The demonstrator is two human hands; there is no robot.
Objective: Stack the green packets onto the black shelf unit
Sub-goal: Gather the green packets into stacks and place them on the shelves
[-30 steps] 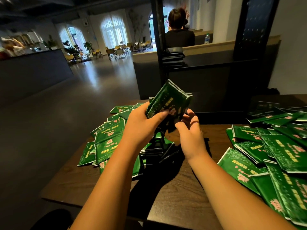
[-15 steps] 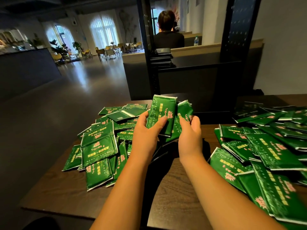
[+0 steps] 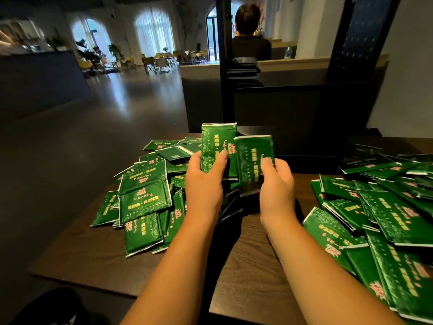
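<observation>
Your left hand (image 3: 203, 184) is gripping one upright green packet (image 3: 215, 144); your right hand (image 3: 277, 184) is pinching a second packet (image 3: 253, 165) just beside it at three o'clock. Try squaring their edges before lifting toward the black shelf unit (image 3: 276, 106) at twelve o'clock.

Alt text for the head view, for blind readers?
The left hand grips the left packet and the right hand the right packet, both green and upright, above the table. Left pile and right pile of packets flank them; the shelf stands behind.

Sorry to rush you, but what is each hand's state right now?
Left hand: gripping the left green packet.
Right hand: gripping the right green packet.
</observation>
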